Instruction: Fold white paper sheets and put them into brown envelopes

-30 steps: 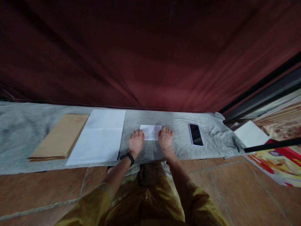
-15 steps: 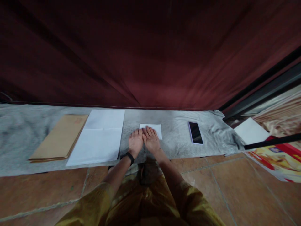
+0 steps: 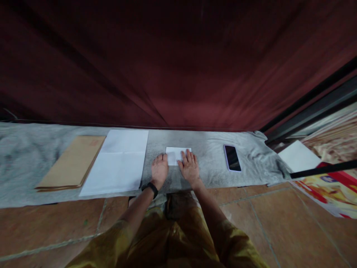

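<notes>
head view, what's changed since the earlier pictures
The right hand moved left to the left hand, then back right; its fingers now lie spread over the right part of the small white paper. The left hand stays by the paper's left edge. The brown paper stack, large white paper and phone stay put.

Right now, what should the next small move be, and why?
Probably slide the right hand lightly toward the right edge of the small white paper: its fingers lie across that side, while the left hand sits at the left edge.
</notes>
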### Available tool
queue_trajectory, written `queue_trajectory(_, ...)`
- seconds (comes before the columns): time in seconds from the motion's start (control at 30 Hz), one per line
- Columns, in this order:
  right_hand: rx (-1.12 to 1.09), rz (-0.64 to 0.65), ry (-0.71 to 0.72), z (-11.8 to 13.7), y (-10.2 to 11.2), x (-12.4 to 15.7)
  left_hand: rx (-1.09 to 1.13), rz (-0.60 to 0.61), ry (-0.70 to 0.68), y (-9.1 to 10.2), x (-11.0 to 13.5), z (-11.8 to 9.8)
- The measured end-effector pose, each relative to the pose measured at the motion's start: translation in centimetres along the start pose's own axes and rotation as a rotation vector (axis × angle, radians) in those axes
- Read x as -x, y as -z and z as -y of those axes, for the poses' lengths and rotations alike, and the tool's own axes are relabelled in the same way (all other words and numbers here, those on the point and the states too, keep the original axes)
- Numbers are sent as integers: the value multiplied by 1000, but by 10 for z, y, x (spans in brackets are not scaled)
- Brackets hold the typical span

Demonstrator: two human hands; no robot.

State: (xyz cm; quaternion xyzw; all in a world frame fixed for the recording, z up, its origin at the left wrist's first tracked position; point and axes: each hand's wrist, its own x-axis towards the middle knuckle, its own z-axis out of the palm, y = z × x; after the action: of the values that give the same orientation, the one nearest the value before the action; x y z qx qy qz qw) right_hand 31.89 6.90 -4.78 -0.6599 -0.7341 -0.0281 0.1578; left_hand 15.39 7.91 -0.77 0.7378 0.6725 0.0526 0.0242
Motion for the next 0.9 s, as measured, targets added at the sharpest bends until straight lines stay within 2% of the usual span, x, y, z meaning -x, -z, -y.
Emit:
queue_trajectory(0.13,1,14,-2,1,1,-1,18,-19,7,3,1,-7)
queue_trajectory(0.2,-1,22,-5,1,1,-1,58,-52,-54,2,0,-16)
queue_trajectory(0.33,8,65,5,0,3,-1,151,-99,-201,-9,-9,-37)
queue_trajectory(0.43,24,84,6,0,3,-1,180,-65,-156,-20,-18,-44)
queue_trajectory(0.67,18,16,31,-1,0,1,137,-81,-96,-35,-21,-27)
queue_trajectory(0.9,27,-6,23,-1,-1,1,123,-81,-56,-35,-14,-14)
